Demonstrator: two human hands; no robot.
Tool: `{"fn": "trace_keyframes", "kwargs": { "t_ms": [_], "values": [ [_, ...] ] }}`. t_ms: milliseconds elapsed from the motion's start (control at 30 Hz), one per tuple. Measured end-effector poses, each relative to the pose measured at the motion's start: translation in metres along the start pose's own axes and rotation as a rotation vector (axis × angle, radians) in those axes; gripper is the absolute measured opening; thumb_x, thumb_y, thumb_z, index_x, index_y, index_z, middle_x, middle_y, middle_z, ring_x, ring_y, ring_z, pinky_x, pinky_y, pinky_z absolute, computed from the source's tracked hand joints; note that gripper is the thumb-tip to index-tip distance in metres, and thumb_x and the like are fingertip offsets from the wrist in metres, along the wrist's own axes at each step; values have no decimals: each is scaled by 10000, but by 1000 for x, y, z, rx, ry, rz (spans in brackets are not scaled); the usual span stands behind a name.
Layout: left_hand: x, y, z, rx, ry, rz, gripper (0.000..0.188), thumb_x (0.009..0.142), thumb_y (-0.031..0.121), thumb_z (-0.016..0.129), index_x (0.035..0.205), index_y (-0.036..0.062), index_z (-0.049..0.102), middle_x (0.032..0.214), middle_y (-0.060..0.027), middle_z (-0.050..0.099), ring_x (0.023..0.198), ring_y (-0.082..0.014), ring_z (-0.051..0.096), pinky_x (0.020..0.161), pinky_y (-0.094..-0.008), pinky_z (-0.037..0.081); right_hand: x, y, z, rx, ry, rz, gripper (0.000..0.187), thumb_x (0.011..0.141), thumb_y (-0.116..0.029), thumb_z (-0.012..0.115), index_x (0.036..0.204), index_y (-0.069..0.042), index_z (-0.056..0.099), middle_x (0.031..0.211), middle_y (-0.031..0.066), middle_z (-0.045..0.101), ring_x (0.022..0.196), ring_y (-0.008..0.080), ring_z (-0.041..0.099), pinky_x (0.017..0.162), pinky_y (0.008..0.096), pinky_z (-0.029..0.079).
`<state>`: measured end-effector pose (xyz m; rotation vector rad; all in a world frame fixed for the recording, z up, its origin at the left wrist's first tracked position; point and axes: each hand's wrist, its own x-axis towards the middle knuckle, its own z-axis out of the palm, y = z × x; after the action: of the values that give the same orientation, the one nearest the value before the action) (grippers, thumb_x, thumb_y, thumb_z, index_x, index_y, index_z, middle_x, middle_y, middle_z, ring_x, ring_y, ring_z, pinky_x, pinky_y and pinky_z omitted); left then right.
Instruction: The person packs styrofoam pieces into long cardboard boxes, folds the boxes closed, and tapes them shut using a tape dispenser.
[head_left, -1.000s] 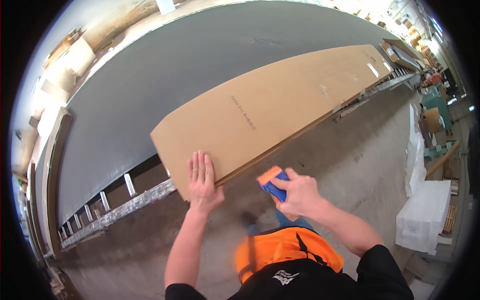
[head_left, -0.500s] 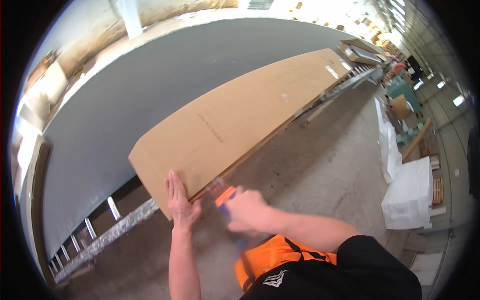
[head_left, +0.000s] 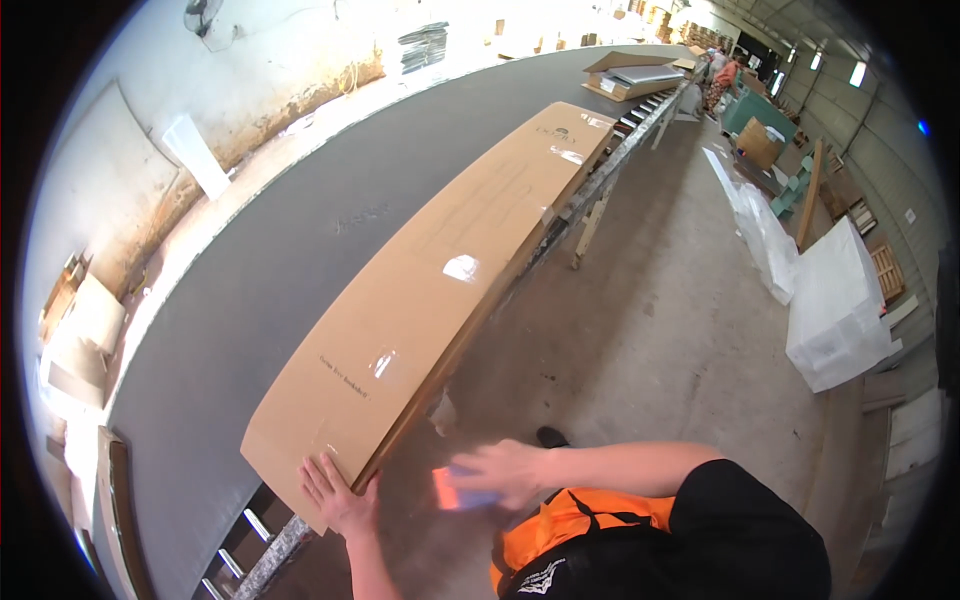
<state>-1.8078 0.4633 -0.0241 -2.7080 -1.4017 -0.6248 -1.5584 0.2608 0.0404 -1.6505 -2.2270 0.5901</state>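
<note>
Carton (head_left: 440,300), 1, under flat left hand (head_left: 335,495); right hand (head_left: 505,472) seemingly grasps 1 blurred orange tool (head_left: 455,490).

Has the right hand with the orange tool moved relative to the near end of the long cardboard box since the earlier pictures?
Yes. The right hand and its blurred orange tool now sit below the long cardboard box, off its near edge, nearer the body; the left hand presses the corner.
</note>
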Motion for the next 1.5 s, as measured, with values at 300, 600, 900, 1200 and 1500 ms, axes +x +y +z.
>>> {"fn": "trace_keyframes", "kwargs": {
  "t_ms": [300, 600, 900, 1200, 1500],
  "values": [
    [45, 197, -53, -1801, -372, -670, 425, 1020, 320, 507, 1165, -57, 638, 1075, -126, 695, 978, -203, 654, 936, -339, 495, -65, 86, -152, -77, 565, -425, 638, 616, -186, 725, 1244, -165, 619, 1262, 223, 599, 741, 291, 649, 649, 358, 567],
    [58, 309, -57, -2000, -264, -997, 152, 974, 162, 619, 1020, 20, 646, 934, -39, 685, 808, -105, 638, 747, -256, 514, -61, 156, -190, 47, 488, -593, 619, 634, -103, 659, 1241, -225, 651, 1256, 199, 616, 722, 264, 640, 659, 355, 573],
    [16, 158, -78, -997, 905, -1061, 65, 863, -29, 639, 847, 14, 684, 753, -30, 657, 641, -91, 571, 568, -216, 452, 20, 142, -228, -144, 58, -801, 673, 489, -198, 748, 1154, -229, 653, 1348, 152, 531, 717, 235, 564, 635, 343, 533],
    [-45, 20, -40, -755, 858, -1021, 182, 899, 133, 731, 1023, -1, 736, 819, 2, 699, 641, -14, 504, 547, -180, 397, 61, 167, -228, -543, -196, -595, 621, 503, -151, 774, 1101, -282, 665, 1363, 86, 527, 878, 233, 586, 709, 358, 537],
    [-45, -19, -9, -523, 801, -1022, 177, 860, 131, 762, 981, 1, 754, 870, -82, 749, 736, -115, 680, 672, -254, 558, 89, 139, -205, -564, -286, -491, 569, 552, -162, 760, 1111, -248, 688, 1360, 87, 515, 919, 244, 601, 721, 357, 547]
  ]
}}
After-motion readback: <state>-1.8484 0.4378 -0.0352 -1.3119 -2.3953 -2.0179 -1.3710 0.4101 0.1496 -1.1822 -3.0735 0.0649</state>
